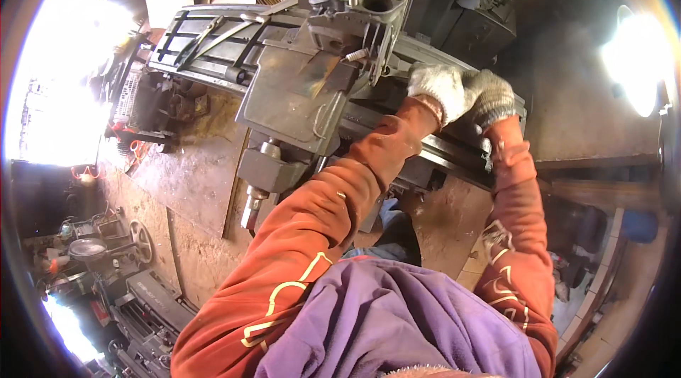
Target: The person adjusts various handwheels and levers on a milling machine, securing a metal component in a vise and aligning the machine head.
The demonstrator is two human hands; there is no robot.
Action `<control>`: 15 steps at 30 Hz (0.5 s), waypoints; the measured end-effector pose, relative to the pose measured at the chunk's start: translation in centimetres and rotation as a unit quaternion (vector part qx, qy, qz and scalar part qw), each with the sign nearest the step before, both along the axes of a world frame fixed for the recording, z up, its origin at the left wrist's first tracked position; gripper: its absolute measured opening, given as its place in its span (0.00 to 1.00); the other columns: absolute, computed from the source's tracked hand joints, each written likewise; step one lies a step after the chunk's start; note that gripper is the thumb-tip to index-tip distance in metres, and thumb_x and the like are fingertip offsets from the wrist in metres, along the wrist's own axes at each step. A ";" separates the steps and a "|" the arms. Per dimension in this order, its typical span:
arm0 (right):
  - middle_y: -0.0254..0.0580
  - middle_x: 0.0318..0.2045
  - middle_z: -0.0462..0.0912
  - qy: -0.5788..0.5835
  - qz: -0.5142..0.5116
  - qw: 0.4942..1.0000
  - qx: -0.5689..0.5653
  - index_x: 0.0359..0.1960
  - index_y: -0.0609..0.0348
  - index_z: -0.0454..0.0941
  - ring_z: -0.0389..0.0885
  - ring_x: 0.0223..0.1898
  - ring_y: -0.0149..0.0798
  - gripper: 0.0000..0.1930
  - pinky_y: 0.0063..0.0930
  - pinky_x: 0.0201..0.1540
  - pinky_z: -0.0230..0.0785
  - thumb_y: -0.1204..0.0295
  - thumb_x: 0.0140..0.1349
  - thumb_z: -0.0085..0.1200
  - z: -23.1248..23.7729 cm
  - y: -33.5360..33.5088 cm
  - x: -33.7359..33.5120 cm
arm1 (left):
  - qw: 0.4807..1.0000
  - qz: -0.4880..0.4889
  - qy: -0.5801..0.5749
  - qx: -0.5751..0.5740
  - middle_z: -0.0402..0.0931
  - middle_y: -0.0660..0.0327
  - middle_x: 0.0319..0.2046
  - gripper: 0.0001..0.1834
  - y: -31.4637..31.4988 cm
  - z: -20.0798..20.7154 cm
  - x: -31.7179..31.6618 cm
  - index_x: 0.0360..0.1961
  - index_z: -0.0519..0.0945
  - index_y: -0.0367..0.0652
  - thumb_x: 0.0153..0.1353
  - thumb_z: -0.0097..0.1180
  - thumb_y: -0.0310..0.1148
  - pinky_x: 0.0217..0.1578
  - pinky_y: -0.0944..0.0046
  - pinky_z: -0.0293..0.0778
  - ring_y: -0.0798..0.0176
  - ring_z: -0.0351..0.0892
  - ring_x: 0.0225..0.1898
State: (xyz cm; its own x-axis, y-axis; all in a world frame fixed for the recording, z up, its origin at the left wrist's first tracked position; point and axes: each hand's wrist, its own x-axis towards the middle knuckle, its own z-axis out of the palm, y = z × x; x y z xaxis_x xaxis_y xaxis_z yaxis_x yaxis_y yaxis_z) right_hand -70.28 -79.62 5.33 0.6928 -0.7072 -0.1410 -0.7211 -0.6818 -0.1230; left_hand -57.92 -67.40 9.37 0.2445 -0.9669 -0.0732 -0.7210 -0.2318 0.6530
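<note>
Both my arms, in orange sleeves, reach forward to the long metal bed (436, 151) of a machine. My left hand (438, 89), in a whitish work glove, is bent over the bed to the right of the machine's head (362, 13). Right against it is my right hand (491, 98), in a greyer, dirtier glove. The gloved fingers look curled together, but what lies between them is hidden by the gloves. A flat, worn metal carriage cover (298, 91) sits left of my left forearm.
A slotted table (209, 41) with loose tools lies at the far left. A shaft end with a bright metal tip (252, 208) juts out below the carriage. Another machine with a handwheel (140, 240) stands at the lower left. A bright lamp (635, 62) glares at the right.
</note>
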 end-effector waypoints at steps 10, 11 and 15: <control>0.56 0.42 0.87 0.050 0.171 0.979 -0.099 0.42 0.54 0.86 0.85 0.49 0.57 0.22 0.46 0.49 0.78 0.52 0.51 0.63 5.2 -5.7 8.5 | 0.960 0.235 -0.008 -0.152 0.85 0.41 0.40 0.36 -5.7 -3.5 2.0 0.44 0.82 0.39 0.63 0.52 0.66 0.52 0.43 0.76 0.32 0.82 0.47; 0.56 0.41 0.87 0.028 0.177 0.978 -0.109 0.42 0.55 0.86 0.85 0.48 0.58 0.22 0.46 0.48 0.78 0.53 0.50 0.64 5.1 -5.5 8.4 | 0.959 0.234 -0.006 -0.159 0.85 0.41 0.40 0.36 -5.4 -3.6 1.9 0.44 0.83 0.39 0.63 0.52 0.66 0.53 0.43 0.76 0.33 0.83 0.47; 0.52 0.43 0.87 0.076 0.162 0.983 -0.034 0.46 0.52 0.85 0.84 0.50 0.56 0.23 0.43 0.52 0.78 0.51 0.53 0.64 4.1 -4.2 5.7 | 0.962 0.195 -0.036 -0.188 0.85 0.43 0.38 0.35 -3.7 -4.6 0.7 0.40 0.85 0.40 0.64 0.52 0.65 0.52 0.46 0.76 0.37 0.84 0.45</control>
